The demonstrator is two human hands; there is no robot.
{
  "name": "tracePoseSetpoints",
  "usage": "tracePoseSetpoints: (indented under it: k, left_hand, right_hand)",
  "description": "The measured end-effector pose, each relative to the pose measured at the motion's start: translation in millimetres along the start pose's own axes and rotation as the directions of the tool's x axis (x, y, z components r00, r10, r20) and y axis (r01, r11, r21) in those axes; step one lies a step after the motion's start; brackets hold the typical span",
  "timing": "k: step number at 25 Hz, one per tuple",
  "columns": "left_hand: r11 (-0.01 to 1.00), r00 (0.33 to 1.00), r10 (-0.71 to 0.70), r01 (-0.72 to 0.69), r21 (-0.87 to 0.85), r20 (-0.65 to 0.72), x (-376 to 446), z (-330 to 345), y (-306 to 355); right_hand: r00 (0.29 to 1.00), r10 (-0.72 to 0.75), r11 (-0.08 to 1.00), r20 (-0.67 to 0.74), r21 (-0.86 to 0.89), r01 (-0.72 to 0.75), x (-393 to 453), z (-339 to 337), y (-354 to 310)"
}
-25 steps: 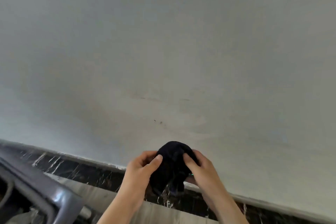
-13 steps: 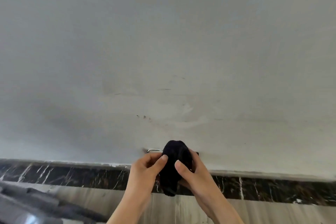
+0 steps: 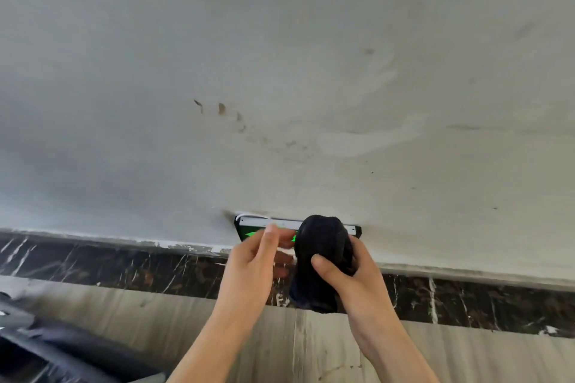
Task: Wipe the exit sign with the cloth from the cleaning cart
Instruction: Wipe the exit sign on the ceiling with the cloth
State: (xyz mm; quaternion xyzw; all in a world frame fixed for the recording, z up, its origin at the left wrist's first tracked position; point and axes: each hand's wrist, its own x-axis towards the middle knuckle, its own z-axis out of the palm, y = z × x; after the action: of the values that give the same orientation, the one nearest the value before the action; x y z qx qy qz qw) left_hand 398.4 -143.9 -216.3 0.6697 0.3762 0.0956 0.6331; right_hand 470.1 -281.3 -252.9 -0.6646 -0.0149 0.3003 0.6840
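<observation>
A black exit sign [image 3: 249, 227] with green lit marks is fixed low on the white wall, just above the dark marble skirting. My right hand [image 3: 348, 270] grips a bunched dark cloth [image 3: 320, 246], which covers the sign's right half. My left hand [image 3: 255, 261] is beside the cloth, fingers apart and blurred, in front of the sign's middle. Only the sign's left end and top edge show.
The white wall [image 3: 280, 71] carries brown smudges [image 3: 221, 109] above the sign. Dark marble skirting [image 3: 124, 267] runs along its base, over a grey tiled floor [image 3: 155, 320]. A dark cart edge [image 3: 37, 345] sits at the lower left.
The view has dropped and closed in, so the exit sign now shows. My left hand has let go of the cloth and opened; my right hand still holds it.
</observation>
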Motion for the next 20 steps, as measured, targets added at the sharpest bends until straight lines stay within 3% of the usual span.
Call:
tracePoseSetpoints:
  k: [2, 3, 5, 6, 8, 11, 15, 20]
  left_hand:
    - [0.937, 0.961, 0.266, -0.241, 0.254, -0.070, 39.7, 2.6, -32.9]
    - [0.842, 0.895, 0.439, -0.378, 0.386, -0.082, 58.5, 2.9, -47.1]
    - [0.518, 0.639, 0.769, -0.593, 0.617, -0.031, 96.5, 2.1, -68.2]
    - [0.313, 0.487, 0.872, -0.631, 0.710, 0.048, 115.5, 1.6, -73.4]
    - [-0.047, 0.224, 0.949, -0.592, 0.804, 0.220, 152.5, 1.2, -79.0]
    - [-0.378, -0.040, 0.914, -0.447, 0.811, 0.404, 197.2, -4.4, -67.0]
    - [-0.573, -0.178, 0.819, -0.220, 0.789, 0.545, 235.6, -13.6, -44.1]
    - [-0.618, -0.273, 0.770, -0.096, 0.781, 0.576, 262.9, -17.9, -37.3]
  right_hand:
    - [1.000, -0.014, 0.999, -0.009, 0.032, 0.014, 30.6, -6.2, 36.8]
    - [1.000, -0.026, 0.999, -0.008, 0.045, 0.026, 42.9, -9.5, 53.9]
    - [0.999, -0.053, 0.996, -0.005, 0.077, 0.053, 63.4, -15.3, 81.3]
    - [0.998, -0.064, 0.994, -0.004, 0.092, 0.064, 71.7, -17.5, 92.9]
    - [0.995, -0.096, 0.990, -0.002, 0.104, 0.096, 85.9, -20.5, 117.4]
    - [0.991, -0.137, 0.985, 0.000, 0.105, 0.136, 102.6, -21.7, 147.2]
    - [0.983, -0.185, 0.981, -0.003, 0.064, 0.185, 114.8, -18.1, 168.0]
    - [0.973, -0.233, 0.972, 0.000, -0.023, 0.233, 122.3, -7.1, 174.5]
